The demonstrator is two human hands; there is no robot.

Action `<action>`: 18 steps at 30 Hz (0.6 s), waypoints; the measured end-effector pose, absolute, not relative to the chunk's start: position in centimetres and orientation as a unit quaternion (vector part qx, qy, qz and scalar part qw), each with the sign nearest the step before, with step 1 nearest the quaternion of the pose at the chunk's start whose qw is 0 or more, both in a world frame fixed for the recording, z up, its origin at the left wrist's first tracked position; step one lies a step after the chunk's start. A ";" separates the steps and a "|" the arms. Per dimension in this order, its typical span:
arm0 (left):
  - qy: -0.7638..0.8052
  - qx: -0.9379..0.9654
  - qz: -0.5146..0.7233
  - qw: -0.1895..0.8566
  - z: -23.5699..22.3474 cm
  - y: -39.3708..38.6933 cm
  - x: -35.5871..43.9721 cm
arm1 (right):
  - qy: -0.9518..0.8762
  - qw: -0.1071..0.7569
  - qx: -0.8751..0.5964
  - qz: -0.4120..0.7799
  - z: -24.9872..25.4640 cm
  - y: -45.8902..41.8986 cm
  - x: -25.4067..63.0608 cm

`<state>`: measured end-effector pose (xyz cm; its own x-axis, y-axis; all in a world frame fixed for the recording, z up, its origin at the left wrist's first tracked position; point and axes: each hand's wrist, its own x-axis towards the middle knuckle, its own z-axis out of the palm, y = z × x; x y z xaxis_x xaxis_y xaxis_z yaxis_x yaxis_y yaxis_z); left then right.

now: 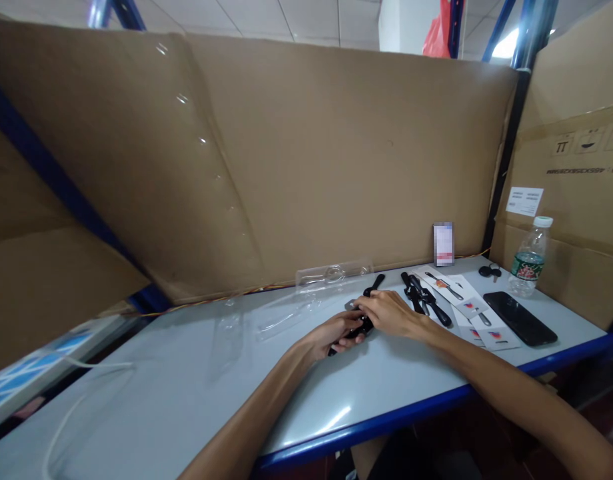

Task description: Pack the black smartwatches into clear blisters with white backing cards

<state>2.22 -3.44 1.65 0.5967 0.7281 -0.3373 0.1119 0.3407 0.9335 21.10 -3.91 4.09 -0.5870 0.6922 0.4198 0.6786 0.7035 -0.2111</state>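
Note:
My left hand (335, 331) is wrapped round a black long-handled tool (364, 327) just above the table, its dark end poking out below the fingers. My right hand (385, 311) meets it from the right, fingers closed at the same tool, and covers much of it. Beyond the fingertips a black handle-like piece (375, 285) shows; whether it belongs to the held tool I cannot tell. Several similar black tools (426, 300) lie in a pile right of my right hand. Printed cards (459, 298) picturing a long-handled tool are spread beside that pile.
Clear plastic blister shells (306, 300) lie behind and left of my hands. To the right are a black phone (520, 319), a water bottle (529, 260) and keys (490, 271). Another phone (443, 245) leans on the cardboard wall (346, 153). A white cable (61, 427) crosses the left side.

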 end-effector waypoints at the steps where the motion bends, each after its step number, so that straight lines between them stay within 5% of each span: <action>1: 0.393 0.532 0.213 0.719 1.6 -3.4 2.2 | -0.892 0.228 -0.390 -0.003 4.1 -3.9 21.1; 12: 0.408 0.529 0.224 0.710 1.8 -3.6 2.2 | -0.868 0.321 -0.368 0.085 3.8 -3.2 21.3; 18: 0.386 0.546 0.286 0.687 2.0 -4.3 3.0 | -0.808 0.373 -0.456 0.014 4.6 -2.3 22.6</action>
